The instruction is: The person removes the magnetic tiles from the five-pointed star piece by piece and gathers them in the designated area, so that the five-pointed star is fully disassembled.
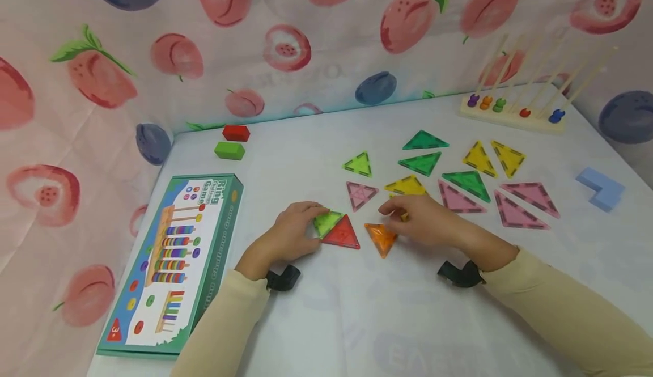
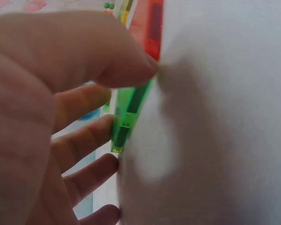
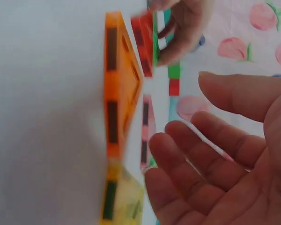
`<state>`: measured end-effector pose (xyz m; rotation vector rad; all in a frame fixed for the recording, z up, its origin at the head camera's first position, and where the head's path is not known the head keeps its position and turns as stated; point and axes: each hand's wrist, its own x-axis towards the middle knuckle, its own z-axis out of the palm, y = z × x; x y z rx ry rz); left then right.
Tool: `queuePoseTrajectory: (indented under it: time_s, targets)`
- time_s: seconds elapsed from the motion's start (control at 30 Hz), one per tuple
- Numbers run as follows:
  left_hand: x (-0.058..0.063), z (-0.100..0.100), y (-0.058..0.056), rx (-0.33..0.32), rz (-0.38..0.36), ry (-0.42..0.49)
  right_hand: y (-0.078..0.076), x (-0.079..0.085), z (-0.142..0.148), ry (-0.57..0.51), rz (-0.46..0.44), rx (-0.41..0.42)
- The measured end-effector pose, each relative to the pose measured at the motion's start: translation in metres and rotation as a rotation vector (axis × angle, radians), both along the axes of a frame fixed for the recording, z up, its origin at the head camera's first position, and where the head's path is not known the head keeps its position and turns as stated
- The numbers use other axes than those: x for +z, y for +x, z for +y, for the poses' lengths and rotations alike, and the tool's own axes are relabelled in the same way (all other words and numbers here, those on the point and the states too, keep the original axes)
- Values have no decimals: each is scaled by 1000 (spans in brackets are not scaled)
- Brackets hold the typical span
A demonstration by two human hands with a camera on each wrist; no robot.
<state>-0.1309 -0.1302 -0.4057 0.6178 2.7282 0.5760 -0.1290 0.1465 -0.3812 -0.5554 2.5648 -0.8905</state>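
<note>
My left hand [image 1: 288, 233] holds a translucent light green triangular magnetic tile [image 1: 326, 224] between thumb and fingers at its left side. Edge to edge with it lies a red triangular tile [image 1: 343, 233]. In the left wrist view the thumb bears on the tiles' edge near where green meets red [image 2: 152, 28]. My right hand [image 1: 428, 218] hovers by an orange triangular tile [image 1: 380, 236], its fingers loosely bent and holding nothing in the right wrist view. Beyond that hand is a yellow tile [image 1: 405, 185], partly hidden by it. A small pink triangle [image 1: 360, 194] lies between the hands, farther back.
Green [image 1: 425, 140], yellow [image 1: 509, 157] and pink [image 1: 530, 197] triangles spread at right. A blue L-shaped block [image 1: 602, 189] lies beyond them. A peg rack [image 1: 510, 117] with beads stands at back right. A game box [image 1: 168, 263] lies left, with red [image 1: 236, 133] and green blocks [image 1: 229, 151] behind.
</note>
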Motion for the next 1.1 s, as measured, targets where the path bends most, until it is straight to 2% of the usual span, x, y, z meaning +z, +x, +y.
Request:
queuePoseTrajectory:
  time_s: [0.2, 0.37, 0.53, 0.67, 0.73, 0.93, 1.1]
  targets:
    - [-4, 10, -3, 52, 35, 40, 0, -4, -11, 3, 32, 147]
    - [-5, 18, -4, 65, 71, 10, 2, -7, -22, 51, 71, 234]
    - [-2, 15, -9, 101, 40, -13, 5, -8, -33, 139, 149, 326]
    - [-1, 6, -24, 212, 34, -28, 7, -8, -34, 180, 184, 331]
    - [-1, 4, -33, 247, 27, -28, 7, -9, -34, 190, 183, 324]
    - [-2, 10, -53, 212, -37, 0, 10, -10, -33, 212, 162, 300]
    - [-2, 13, -61, 220, 9, 21, 12, -9, -32, 188, 138, 264]
